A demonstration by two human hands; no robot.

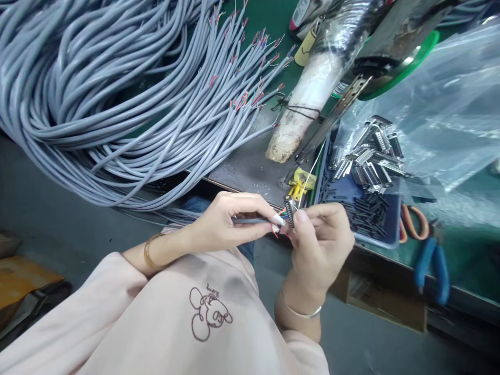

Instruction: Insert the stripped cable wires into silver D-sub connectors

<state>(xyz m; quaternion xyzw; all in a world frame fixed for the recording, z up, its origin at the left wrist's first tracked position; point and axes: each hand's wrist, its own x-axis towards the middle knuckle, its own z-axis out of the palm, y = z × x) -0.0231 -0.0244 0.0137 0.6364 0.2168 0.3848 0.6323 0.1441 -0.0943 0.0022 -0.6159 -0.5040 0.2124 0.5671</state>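
Observation:
Between thumb and fingers, my left hand (230,219) pinches the stripped end of a grey cable (250,221), whose thin coloured wires (282,212) fan out at the tip. My right hand (322,234) grips a D-sub connector (289,211), its row of dark pins facing the wires. The wires meet or nearly meet the connector; whether any is seated in it I cannot tell. Both hands are close together in front of the table's edge. Just beyond them is a yellow clip-like piece (300,183), with a thin white strand beside it.
Many grey cables (117,104) with stripped ends lie at left. A wrapped tube (297,114) and a metal arm (336,114) slant across the back. A blue tray (385,240) holds metal connectors (375,156) and black sleeves (367,213). Blue-handled pliers (432,260) and orange-handled scissors (414,221) are at right.

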